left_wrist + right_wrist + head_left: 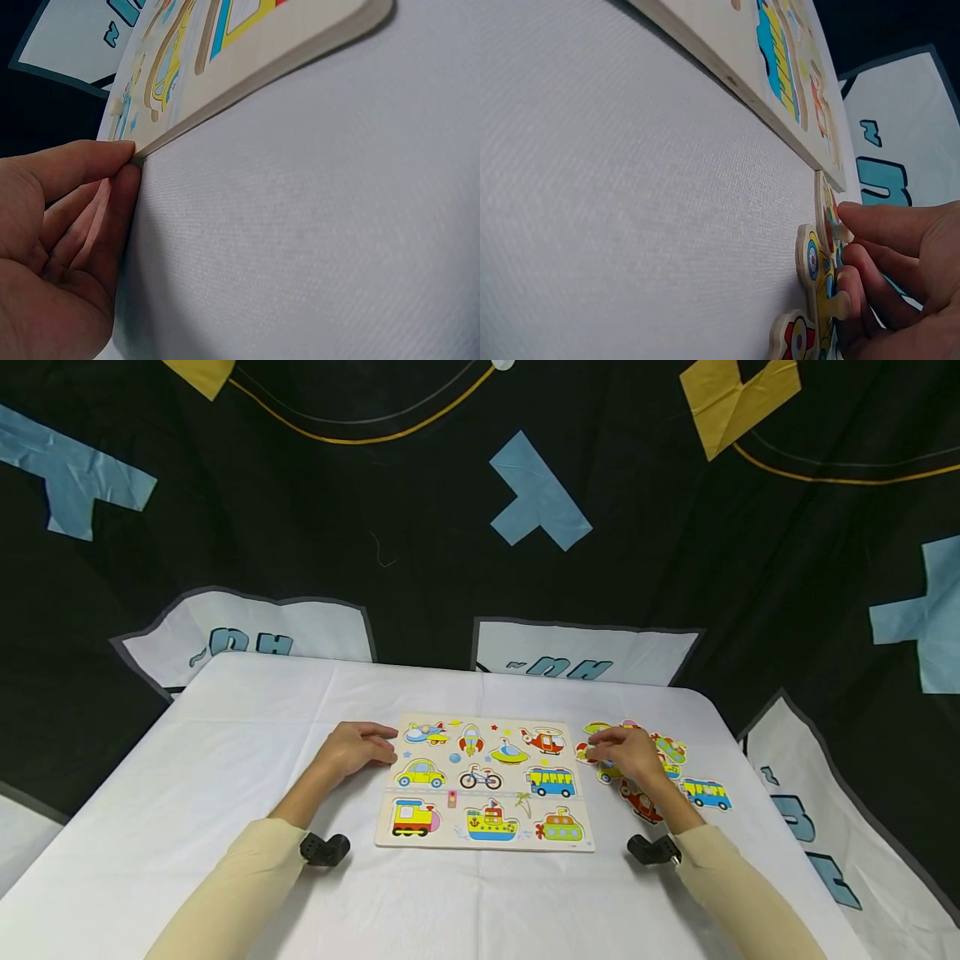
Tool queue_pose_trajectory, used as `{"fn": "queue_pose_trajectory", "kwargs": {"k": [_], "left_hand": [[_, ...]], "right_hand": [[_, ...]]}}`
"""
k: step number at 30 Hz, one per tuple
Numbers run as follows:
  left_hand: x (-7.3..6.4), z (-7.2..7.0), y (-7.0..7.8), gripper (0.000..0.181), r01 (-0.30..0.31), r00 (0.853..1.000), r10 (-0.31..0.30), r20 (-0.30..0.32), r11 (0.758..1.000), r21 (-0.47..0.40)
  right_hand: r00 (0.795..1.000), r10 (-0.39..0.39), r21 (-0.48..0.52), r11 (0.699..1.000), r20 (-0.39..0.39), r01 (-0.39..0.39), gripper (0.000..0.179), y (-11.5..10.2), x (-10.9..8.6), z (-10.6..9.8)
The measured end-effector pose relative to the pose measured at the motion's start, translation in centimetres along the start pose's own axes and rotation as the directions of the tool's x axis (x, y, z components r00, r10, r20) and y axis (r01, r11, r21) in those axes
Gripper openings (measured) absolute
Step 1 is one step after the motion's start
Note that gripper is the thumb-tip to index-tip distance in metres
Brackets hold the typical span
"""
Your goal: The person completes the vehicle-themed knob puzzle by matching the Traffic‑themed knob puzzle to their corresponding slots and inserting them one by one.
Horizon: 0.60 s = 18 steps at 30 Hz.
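Note:
A wooden peg puzzle board (pixel 483 781) with vehicle pictures lies flat on the white table. My left hand (pixel 360 748) is at its left edge; in the left wrist view the thumb (pixel 90 161) rests on top and a finger sits against the edge, pinching it. Right of the board, my right hand (pixel 630 752) is over a pile of loose pieces. There the right wrist view shows thumb and fingers pinching the knob of a red and yellow puzzle piece (pixel 825 206), which lies close to the board's edge. Its full picture is partly hidden.
Around the right hand lie several loose pieces, among them a blue bus piece (pixel 706 793) and a red helicopter piece (pixel 640 802). A pale knob (pixel 116 106) stands up from the board's far left. Behind the white table (pixel 225 735) hangs a black patterned cloth (pixel 420 560).

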<state>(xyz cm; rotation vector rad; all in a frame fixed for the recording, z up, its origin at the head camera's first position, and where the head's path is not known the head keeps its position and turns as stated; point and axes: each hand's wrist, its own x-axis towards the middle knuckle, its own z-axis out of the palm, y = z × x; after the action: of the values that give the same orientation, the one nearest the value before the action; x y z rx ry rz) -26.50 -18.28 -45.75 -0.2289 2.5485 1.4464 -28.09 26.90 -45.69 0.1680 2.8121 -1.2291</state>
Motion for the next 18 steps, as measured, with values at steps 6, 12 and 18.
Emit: {"fn": "queue_pose_trajectory", "kwargs": {"k": [6,12,18], "left_hand": [[0.01,-0.02,-0.01,0.049,0.003,1.0,-0.003,0.002,1.0,0.003],[0.06,0.03,-0.07,0.049,0.015,1.0,-0.015,0.004,1.0,0.004],[0.06,0.03,-0.05,0.048,0.021,1.0,-0.021,-0.005,1.0,0.012]], "right_hand": [[1.0,0.021,-0.008,1.0,-0.008,-0.021,0.03,0.2,0.04,0.25],[0.999,0.028,-0.003,1.0,-0.026,-0.028,0.026,0.27,0.1,0.47],[0.999,0.032,0.007,0.999,-0.041,-0.032,0.025,0.38,0.18,0.67]]}}
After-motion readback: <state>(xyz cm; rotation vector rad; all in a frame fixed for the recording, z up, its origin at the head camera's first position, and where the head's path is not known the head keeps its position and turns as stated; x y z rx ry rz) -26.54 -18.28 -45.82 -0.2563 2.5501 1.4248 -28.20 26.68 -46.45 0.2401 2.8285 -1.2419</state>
